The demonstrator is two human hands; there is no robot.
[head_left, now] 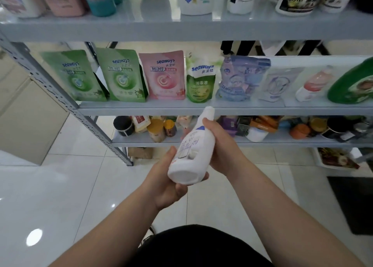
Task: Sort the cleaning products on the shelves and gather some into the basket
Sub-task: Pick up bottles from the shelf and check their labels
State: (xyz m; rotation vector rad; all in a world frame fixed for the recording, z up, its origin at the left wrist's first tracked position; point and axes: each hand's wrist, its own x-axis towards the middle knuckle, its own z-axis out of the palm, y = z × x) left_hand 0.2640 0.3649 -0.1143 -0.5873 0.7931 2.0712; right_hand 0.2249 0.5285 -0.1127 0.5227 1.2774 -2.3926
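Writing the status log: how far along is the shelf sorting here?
Done: the refill pouches stand in a row on the grey metal middle shelf. In hand: the left hand and right hand both grip a white plastic bottle. Left: no basket in view, so nothing visibly gathered.

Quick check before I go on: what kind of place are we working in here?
Probably a storeroom or mock shop aisle: a grey metal shelf rack lined with Seaways refill pouches and detergent bottles, on glossy white floor tiles. Both hands hold a white bottle.
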